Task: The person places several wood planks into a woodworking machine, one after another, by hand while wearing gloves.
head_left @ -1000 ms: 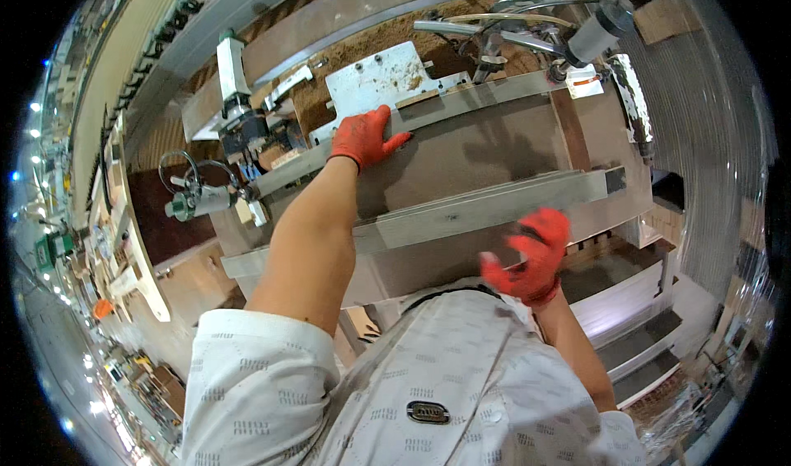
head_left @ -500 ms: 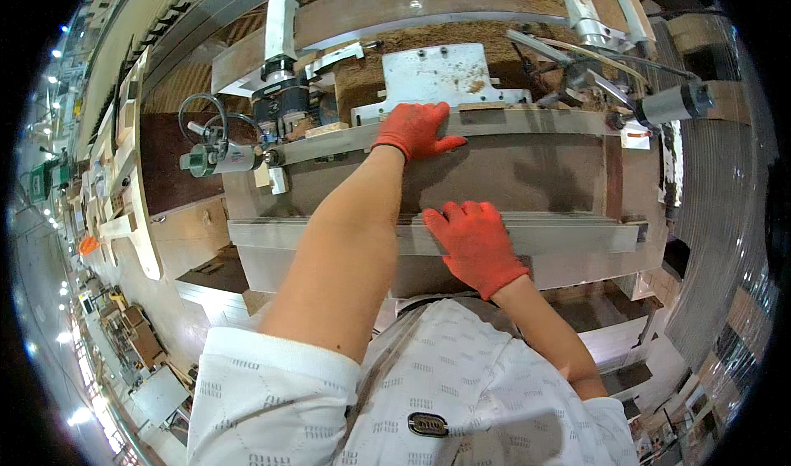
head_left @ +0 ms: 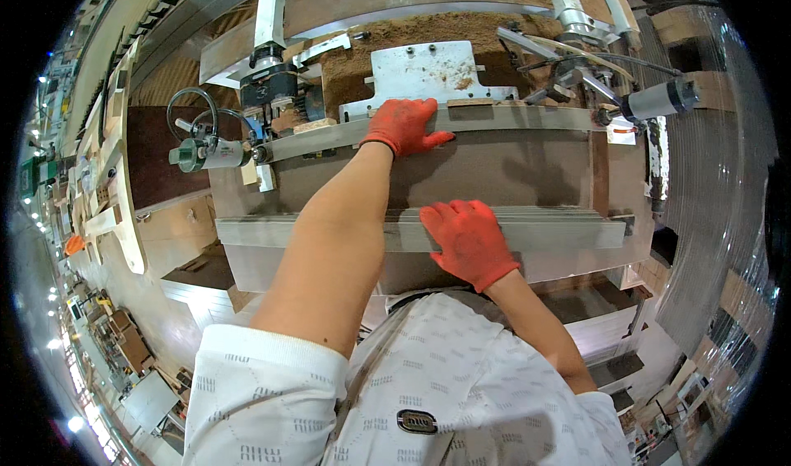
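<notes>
My left hand (head_left: 401,126), in a red knit glove, reaches across to a long grey strip (head_left: 527,120) against the machine. Its fingers are curled over the strip's far edge, with the thumb out on the near side. Nearer to me, a stack of similar grey strips (head_left: 568,229) lies along the brown machine table (head_left: 494,169). My right hand (head_left: 471,242), also red-gloved, lies over this stack with its bent fingers at the far edge. How many strips its fingers hold is hidden under the glove.
Behind the far strip stands a white metal plate (head_left: 424,70) with brown dust around it. A motor unit (head_left: 268,87) and an air cylinder (head_left: 210,154) sit at left, another cylinder (head_left: 659,99) at right. Sheets in clear plastic wrap (head_left: 713,186) stand along the right.
The whole view has shifted slightly to the left and up. Both hands keep nearly the same places on the strips; the right hand's fingers have moved a little over the stack.
</notes>
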### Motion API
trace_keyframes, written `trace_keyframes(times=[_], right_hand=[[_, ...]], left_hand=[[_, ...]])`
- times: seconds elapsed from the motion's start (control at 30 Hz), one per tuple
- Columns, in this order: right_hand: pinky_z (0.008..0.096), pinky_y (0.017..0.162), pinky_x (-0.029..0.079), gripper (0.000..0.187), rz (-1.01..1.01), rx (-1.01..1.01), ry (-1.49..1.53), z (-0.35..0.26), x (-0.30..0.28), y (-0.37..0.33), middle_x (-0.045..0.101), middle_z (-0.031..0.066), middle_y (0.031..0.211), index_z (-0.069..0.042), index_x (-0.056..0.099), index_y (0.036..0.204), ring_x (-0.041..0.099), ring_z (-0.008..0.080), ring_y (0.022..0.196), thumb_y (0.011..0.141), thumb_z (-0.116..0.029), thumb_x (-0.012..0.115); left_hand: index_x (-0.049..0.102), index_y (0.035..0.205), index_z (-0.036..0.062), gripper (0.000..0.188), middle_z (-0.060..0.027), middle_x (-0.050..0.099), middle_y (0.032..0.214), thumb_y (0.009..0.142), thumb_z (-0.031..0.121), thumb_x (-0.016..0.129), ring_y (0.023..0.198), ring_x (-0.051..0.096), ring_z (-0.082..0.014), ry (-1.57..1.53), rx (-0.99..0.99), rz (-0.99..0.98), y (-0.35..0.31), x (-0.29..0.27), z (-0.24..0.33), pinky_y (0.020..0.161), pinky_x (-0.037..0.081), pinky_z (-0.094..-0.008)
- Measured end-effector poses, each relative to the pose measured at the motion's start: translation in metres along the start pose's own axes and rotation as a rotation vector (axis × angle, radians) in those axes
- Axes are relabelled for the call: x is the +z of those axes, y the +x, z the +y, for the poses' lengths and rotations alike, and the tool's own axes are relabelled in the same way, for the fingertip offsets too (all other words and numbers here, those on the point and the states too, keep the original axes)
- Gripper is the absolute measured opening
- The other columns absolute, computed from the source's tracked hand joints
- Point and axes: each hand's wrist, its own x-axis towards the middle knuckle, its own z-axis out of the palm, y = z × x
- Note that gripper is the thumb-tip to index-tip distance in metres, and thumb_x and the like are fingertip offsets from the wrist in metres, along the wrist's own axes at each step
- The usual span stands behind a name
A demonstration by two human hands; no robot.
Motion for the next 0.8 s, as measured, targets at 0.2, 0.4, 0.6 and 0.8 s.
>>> trace_keyframes(times=[0.2, 0.4, 0.6, 0.8], right_hand=[[0.0449, 0.082, 0.050, 0.051, 0.033, -0.006, -0.022, -0.002, -0.004, -0.003, 0.069, 0.0060, 0.104, -0.013, 0.061, 0.113, 0.069, 0.0278, 0.098, 0.072, -0.028, 0.087], [0.0456, 0.081, 0.052, 0.047, 0.026, -0.009, -0.086, -0.003, 0.012, -0.012, 0.070, 0.0069, 0.102, -0.014, 0.062, 0.109, 0.070, 0.0291, 0.096, 0.072, -0.029, 0.086], [0.0444, 0.081, 0.056, 0.043, 0.013, 0.000, -0.138, -0.014, -0.009, -0.017, 0.072, 0.0081, 0.102, -0.014, 0.065, 0.106, 0.072, 0.0297, 0.098, 0.073, -0.030, 0.086], [0.0455, 0.080, 0.057, 0.045, 0.033, -0.024, -0.223, -0.016, -0.007, -0.012, 0.072, 0.0074, 0.100, -0.014, 0.064, 0.107, 0.073, 0.0299, 0.097, 0.074, -0.037, 0.085]], left_hand=[[0.062, 0.102, 0.0070, 0.063, -0.0193, 0.073, 0.094, 0.091, 0.069, 0.068, 0.089, 0.071, -0.0414, 0.018, 0.015, 0.022, 0.000, -0.010, 0.006, 0.076, 0.056, -0.0518], [0.061, 0.098, 0.0087, 0.062, -0.0179, 0.072, 0.089, 0.089, 0.070, 0.068, 0.086, 0.071, -0.0405, 0.021, 0.041, 0.090, -0.013, 0.012, 0.009, 0.074, 0.056, -0.0515], [0.063, 0.113, 0.0092, 0.065, -0.0184, 0.075, 0.097, 0.091, 0.071, 0.065, 0.089, 0.072, -0.0418, -0.013, 0.072, 0.105, -0.014, 0.001, 0.014, 0.078, 0.057, -0.0518], [0.053, 0.130, 0.0053, 0.070, -0.0220, 0.063, 0.125, 0.090, 0.059, 0.074, 0.112, 0.065, -0.0434, -0.005, 0.140, 0.058, -0.006, 0.002, -0.006, 0.092, 0.055, -0.0524]])
